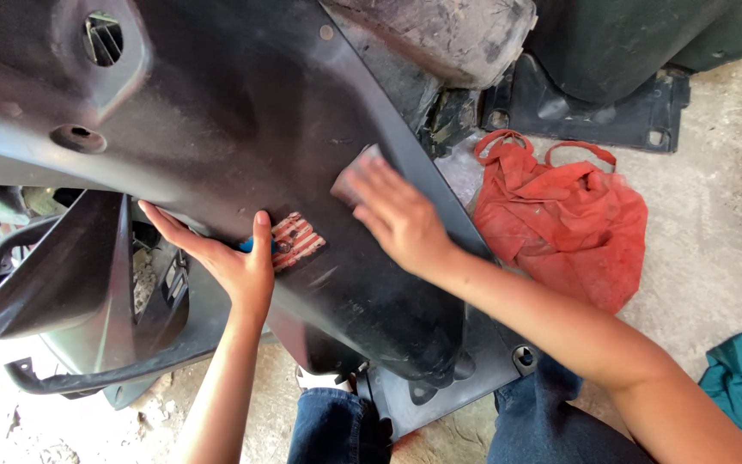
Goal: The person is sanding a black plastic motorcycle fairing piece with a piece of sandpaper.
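Daylight, bright and even. Floor overexposed at lower left corner. Soft shadows beneath the black panel. Right hand slightly motion-blurred; remainder sharp.

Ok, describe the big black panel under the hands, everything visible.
The black plastic panel is a large, curved, dusty body cover, lying slanted across the person's lap. It has a vented opening and a round hole near its top left. A worn striped sticker sits low on it. The left hand grips its lower edge; the right hand presses a small pad against it.
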